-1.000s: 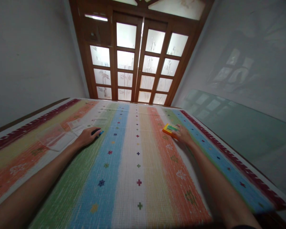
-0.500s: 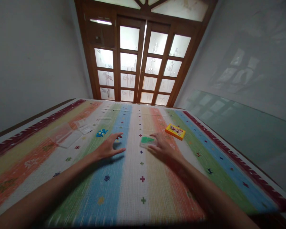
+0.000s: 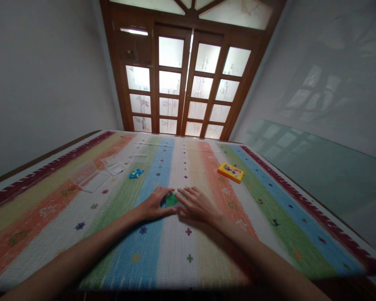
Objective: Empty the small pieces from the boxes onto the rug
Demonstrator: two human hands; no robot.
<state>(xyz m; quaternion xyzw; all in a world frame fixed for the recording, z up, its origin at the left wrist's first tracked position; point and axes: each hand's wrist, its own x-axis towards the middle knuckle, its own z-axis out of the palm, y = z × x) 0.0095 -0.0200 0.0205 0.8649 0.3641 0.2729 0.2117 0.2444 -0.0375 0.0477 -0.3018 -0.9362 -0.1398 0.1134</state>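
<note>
You have 2 hands on the tabletop, both curled around 1 small green piece point(image 3: 171, 200) that lies near the middle, a little toward your near edge. Your left hand point(image 3: 153, 205) cups it from the left with fingers bent over it, and your right hand point(image 3: 196, 204) covers it from the right, fingertips touching it; most of the piece is hidden, so you cannot tell which hand carries the hold. Elsewhere you count 1 orange-yellow box point(image 3: 230, 172) lying flat toward the far right corner, 1 small cluster of blue pieces point(image 3: 135, 173) left of centre toward the far edge, and a few clear plastic trays point(image 3: 92, 177) toward the far left, their number hard to tell. The surface is a woven striped cloth point(image 3: 207, 255) in green, blue, white, yellow and orange bands with small cross marks and a dark red border, covering the whole top. Beyond the far edge stands a brown wooden door point(image 3: 188, 71) with frosted glass panes, between plain pale walls. The near half of the cloth around your forearms lies bare, and the right edge sits close to the wall.
</note>
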